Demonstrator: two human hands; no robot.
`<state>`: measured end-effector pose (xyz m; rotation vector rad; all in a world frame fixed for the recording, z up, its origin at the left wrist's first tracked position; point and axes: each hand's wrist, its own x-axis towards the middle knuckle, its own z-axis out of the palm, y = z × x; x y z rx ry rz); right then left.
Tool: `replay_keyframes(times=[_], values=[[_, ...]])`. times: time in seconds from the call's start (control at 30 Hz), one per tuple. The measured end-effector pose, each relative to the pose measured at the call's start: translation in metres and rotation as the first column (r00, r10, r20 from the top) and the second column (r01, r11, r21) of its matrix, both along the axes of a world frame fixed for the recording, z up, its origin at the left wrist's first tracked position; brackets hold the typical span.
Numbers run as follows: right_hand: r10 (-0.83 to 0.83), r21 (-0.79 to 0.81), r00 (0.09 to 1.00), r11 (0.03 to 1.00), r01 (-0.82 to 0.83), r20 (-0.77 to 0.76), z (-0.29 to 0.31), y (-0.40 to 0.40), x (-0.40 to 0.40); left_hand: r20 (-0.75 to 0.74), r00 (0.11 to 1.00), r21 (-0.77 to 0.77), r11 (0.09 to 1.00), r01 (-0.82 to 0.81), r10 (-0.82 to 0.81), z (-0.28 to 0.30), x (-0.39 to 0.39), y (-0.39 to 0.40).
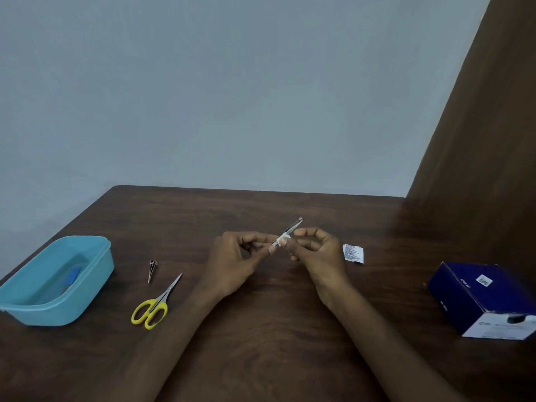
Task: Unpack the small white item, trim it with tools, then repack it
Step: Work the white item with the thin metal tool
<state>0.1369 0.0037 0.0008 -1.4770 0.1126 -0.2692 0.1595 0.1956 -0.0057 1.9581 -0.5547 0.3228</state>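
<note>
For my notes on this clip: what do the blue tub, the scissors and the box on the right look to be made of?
Blue tub: plastic by its look, slightly translucent, with a moulded rim and soft sheen.
Scissors: bright, thin blades that read as polished metal; the yellow handle loops look like glossy plastic.
Box: probably printed cardboard, navy with a white end panel, sharp folded edges and a stuck-on label.

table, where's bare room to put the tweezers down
Bare table lies between the scissors and the blue box, in front of both hands, and along the far edge. It is tighter on the left, between the tub, spare tweezers and scissors.
</note>
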Motion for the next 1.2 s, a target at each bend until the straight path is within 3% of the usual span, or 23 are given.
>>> replay_keyframes(times=[0.1, 0.2, 0.57, 0.73, 0.9, 1.07, 1.2], values=[[0.072, -0.033, 0.997, 0.997, -0.072, -0.016, 0.0, 0.006, -0.003, -0.05, 0.998, -0.049, 0.998, -0.046, 0.044, -0.003, 0.004, 0.002], [0.011, -0.051, 1.0, 0.999, -0.01, 0.015, 0.001, 0.005, -0.001, -0.101, 0.995, -0.09, 0.996, -0.024, 0.015, -0.003, 0.006, 0.002], [-0.025, -0.116, 1.0, 0.993, 0.023, -0.01, 0.0, -0.002, 0.002, -0.09, 0.996, 0.006, 1.0, -0.006, 0.006, -0.003, 0.002, 0.0], [-0.113, 0.026, 0.994, 0.993, 0.113, 0.008, 0.0, -0.011, 0.008, -0.141, 0.988, 0.008, 0.998, -0.058, 0.058, -0.003, 0.003, 0.0], [-0.016, -0.004, 1.0, 1.0, 0.016, 0.002, -0.005, -0.004, 0.007, -0.136, 0.989, 0.006, 0.998, -0.066, 0.066, -0.003, 0.002, -0.002], [-0.109, 0.093, 0.994, 0.99, 0.109, -0.005, -0.001, -0.011, 0.012, -0.095, 0.991, 0.034, 0.995, -0.097, 0.1, -0.002, 0.002, -0.002], [-0.046, 0.052, 0.998, 0.997, 0.047, -0.034, -0.004, -0.009, 0.01, -0.096, 0.988, 0.031, 0.993, -0.117, 0.119, -0.002, 0.003, -0.002]])
